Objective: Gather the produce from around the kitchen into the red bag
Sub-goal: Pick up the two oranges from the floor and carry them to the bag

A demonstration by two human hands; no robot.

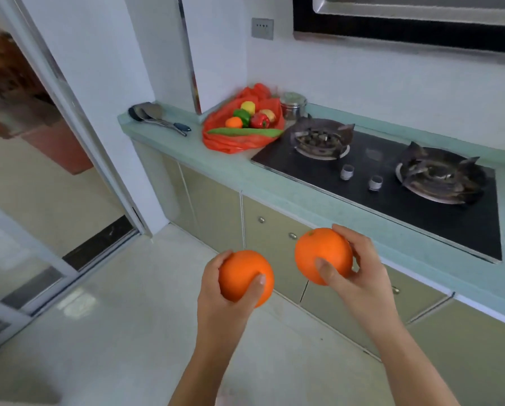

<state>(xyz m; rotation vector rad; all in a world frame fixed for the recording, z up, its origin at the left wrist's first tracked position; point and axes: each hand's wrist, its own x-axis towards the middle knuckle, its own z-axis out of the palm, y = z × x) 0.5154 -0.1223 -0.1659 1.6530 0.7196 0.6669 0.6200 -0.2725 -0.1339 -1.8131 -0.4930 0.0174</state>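
Orange fruit fills both grips. The left grip [216, 294] wraps the first orange [242, 273] from below and from the left, with the fingers curled over its upper edge and the thumb pressed flat on its front. The right grip [365, 271] holds the second orange [323, 253] slightly higher, with the fingers curved round its right side and the thumb laid across its lower front. Each is closed only as far as the fruit allows. The two oranges are apart, held in the air above the pale floor [128, 317] in front of the cabinet doors [271, 230].

Well away, at the far left end of the pale green bench [236, 174], the red bag [239, 143] lies open and slumped near the wall corner. Inside it are a small orange [234, 122], a green pepper [242, 115], a red pepper [260, 121], a yellow fruit [248, 106], an apple [270, 114] and a long green vegetable [245, 132] lying across the front. A lidded metal canister [293, 105] stands just behind the bag, a black gas hob [391, 194] sits to its right, and dark utensils [157, 118] lie to its left.
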